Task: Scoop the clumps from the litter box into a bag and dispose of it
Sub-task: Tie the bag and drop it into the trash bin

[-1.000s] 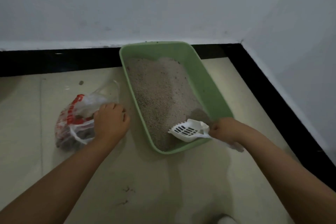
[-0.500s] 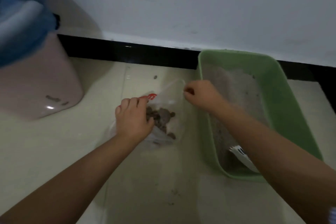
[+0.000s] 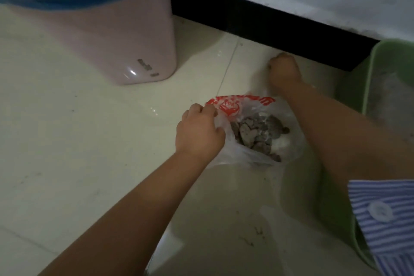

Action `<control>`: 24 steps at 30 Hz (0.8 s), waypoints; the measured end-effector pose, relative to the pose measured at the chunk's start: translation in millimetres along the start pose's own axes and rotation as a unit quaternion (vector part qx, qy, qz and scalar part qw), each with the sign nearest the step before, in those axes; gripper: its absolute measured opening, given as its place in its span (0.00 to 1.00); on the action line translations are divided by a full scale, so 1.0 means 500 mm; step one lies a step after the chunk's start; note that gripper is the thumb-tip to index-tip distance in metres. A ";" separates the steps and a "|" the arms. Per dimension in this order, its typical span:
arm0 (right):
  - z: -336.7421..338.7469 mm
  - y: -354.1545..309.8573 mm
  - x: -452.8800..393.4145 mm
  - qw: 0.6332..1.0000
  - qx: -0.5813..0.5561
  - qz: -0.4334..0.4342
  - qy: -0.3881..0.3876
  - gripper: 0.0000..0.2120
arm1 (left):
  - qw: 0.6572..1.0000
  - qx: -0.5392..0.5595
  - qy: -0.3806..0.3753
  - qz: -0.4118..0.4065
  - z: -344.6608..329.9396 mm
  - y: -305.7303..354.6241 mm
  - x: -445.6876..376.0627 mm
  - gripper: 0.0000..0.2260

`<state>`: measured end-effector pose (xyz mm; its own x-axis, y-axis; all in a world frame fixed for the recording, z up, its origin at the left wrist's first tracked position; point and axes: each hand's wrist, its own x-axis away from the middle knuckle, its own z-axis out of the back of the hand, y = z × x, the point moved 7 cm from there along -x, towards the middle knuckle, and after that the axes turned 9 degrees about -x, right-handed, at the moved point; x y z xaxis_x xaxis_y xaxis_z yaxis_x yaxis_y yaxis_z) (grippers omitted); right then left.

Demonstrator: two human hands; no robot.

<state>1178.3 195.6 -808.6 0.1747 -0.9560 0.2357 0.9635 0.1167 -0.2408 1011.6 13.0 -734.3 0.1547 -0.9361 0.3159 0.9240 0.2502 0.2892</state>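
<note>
Standing at 10 o'clock: bin (image 3: pixel 125 36). Lying at 3 o'clock: litter box (image 3: pixel 369 83). Resting centre on floor: bag (image 3: pixel 251 152), thin, limp, bottom-heavy with clumps (image 3: pixel 257 134). Pinching rim: left hand (image 3: pixel 199 132), right hand (image 3: pixel 282 71). Gather by rim.

Pale tiled floor (image 3: pixel 78 141) — bag (image 3: pixel 257 152), bin (image 3: pixel 125 36), litter box (image 3: pixel 380 74).

On the tiled floor (image 3: pixel 89 141), the left hand (image 3: pixel 198 132) grips the near edge of a clear plastic bag (image 3: pixel 253 105) holding grey clumps (image 3: pixel 257 133). The right hand (image 3: pixel 283 71), fingers curled, pulls its far edge. A green litter box (image 3: pixel 367 87) sits right, a pink bin (image 3: pixel 116 29) left.
</note>
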 end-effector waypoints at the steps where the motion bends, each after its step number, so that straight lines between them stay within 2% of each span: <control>1: 0.000 0.001 0.002 1.000 -0.013 -0.001 0.010 0.17 | 1.000 0.005 -0.001 0.003 -0.004 -0.003 0.000 0.18; 5: 0.048 -0.003 0.036 0.988 -0.146 -0.021 0.048 0.13 | 1.000 -0.010 0.000 0.014 -0.005 -0.011 0.008 0.19; 8: 0.135 -0.046 0.127 0.968 -0.237 0.043 0.066 0.10 | 0.999 -0.009 0.003 0.040 0.003 -0.025 0.017 0.22; 11: 0.151 -0.080 0.238 0.972 -0.181 0.144 -0.030 0.11 | 0.998 0.019 -0.004 0.061 0.011 -0.026 0.027 0.25; 12: 0.149 -0.080 0.260 0.973 -0.156 0.167 -0.026 0.12 | 0.997 0.023 -0.009 0.066 0.013 -0.025 0.030 0.26; 13: 0.153 -0.070 0.267 0.972 -0.145 0.187 0.017 0.14 | 0.997 0.024 -0.018 0.067 0.014 -0.025 0.033 0.27; 15: 0.149 -0.017 0.247 0.978 -0.136 0.134 0.088 0.19 | 0.996 0.011 -0.064 0.054 0.015 -0.019 0.039 0.29; 16: 0.141 0.011 0.228 0.986 -0.122 0.084 0.079 0.24 | 0.994 -0.004 -0.102 0.043 0.013 -0.013 0.045 0.30; 18: 0.096 0.053 0.210 0.998 -0.030 -0.022 -0.056 0.31 | 0.985 -0.040 -0.168 0.028 0.008 -0.005 0.063 0.28; 20: 0.057 0.058 0.213 0.983 0.077 -0.034 -0.163 0.30 | 0.983 -0.060 -0.173 0.019 0.015 -0.003 0.074 0.23; 22: 0.036 0.054 0.216 0.963 0.162 -0.026 -0.213 0.23 | 0.992 -0.042 -0.122 0.014 0.044 0.001 0.071 0.13; 24: 0.048 0.054 0.216 0.962 0.166 -0.040 -0.214 0.17 | 0.996 -0.014 -0.086 0.007 0.073 0.003 0.063 0.05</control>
<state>1228.0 101.7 -767.0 0.0957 -0.7760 0.6234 0.9765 0.1947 0.0925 1005.0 -7.2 -691.0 0.1086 -0.8758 0.4702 0.9321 0.2540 0.2580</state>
